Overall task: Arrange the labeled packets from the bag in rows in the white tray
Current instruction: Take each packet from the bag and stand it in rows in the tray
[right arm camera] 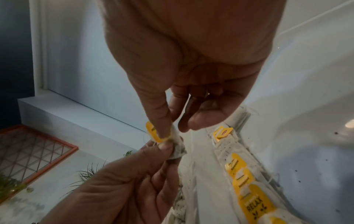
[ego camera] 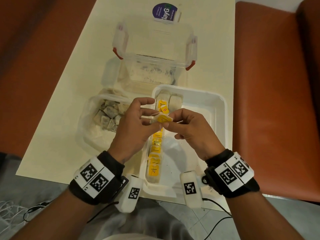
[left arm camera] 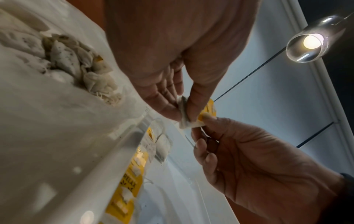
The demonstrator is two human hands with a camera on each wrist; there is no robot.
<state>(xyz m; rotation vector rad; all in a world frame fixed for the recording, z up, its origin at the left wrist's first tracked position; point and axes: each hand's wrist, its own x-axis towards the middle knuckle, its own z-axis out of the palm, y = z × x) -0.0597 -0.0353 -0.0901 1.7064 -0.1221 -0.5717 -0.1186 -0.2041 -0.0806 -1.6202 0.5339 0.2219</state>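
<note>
Above the white tray [ego camera: 218, 118] both hands hold one tea packet [ego camera: 161, 119] with a yellow label. My left hand [ego camera: 136, 118] pinches its paper pouch [left arm camera: 184, 116] between thumb and forefinger. My right hand [ego camera: 188, 125] pinches the yellow label [right arm camera: 154, 133] end. A row of yellow-labeled packets [ego camera: 155, 153] lies along the tray's left side, seen also in the right wrist view as the packet row [right arm camera: 247, 189]. A second packet [ego camera: 175, 101] lies at the tray's far end. The clear bag [ego camera: 97, 122] left of the tray holds several loose packets [ego camera: 110, 115].
A clear plastic box [ego camera: 154, 54] with red clips stands behind the tray, with a purple-labeled item [ego camera: 165, 13] beyond it. Orange seats [ego camera: 277, 84] flank the cream table [ego camera: 57, 135]. Cables [ego camera: 218, 220] trail on the floor near my knees.
</note>
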